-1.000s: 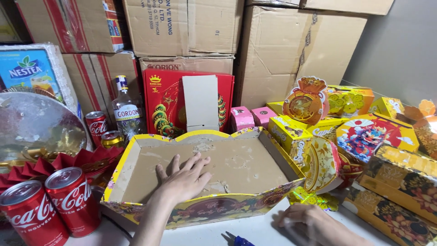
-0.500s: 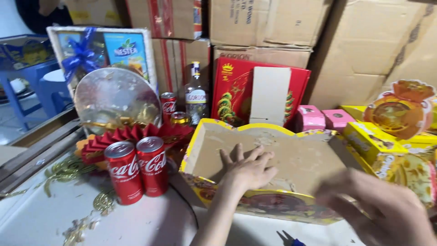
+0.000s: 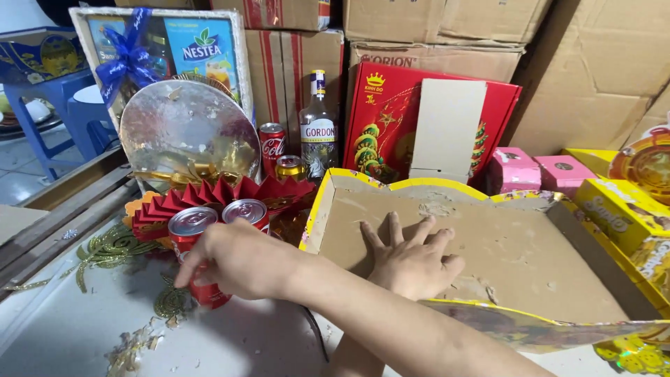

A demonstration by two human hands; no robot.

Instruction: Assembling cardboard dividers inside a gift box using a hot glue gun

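My left hand (image 3: 412, 262) lies flat, fingers spread, on the bare cardboard floor of a shallow tray with a yellow scalloped rim (image 3: 419, 187). My right arm crosses in front of it to the left. My right hand (image 3: 237, 262) is wrapped around the nearer of two red soda cans (image 3: 192, 223) standing on the white table. The second can (image 3: 246, 209) stands just behind it, touching my knuckles.
A red paper fan (image 3: 209, 195) and a cellophane-wrapped gift basket (image 3: 185, 132) stand behind the cans. A clear bottle (image 3: 318, 126), a red box (image 3: 391, 119), pink boxes (image 3: 513, 167), yellow boxes (image 3: 618, 209) and stacked cartons (image 3: 600, 77) line the back. Gold tinsel (image 3: 112, 248) lies at the left.
My right hand swung from the lower right across to the left and closed on a red can. The view turned left. My left hand stayed flat in the tray.
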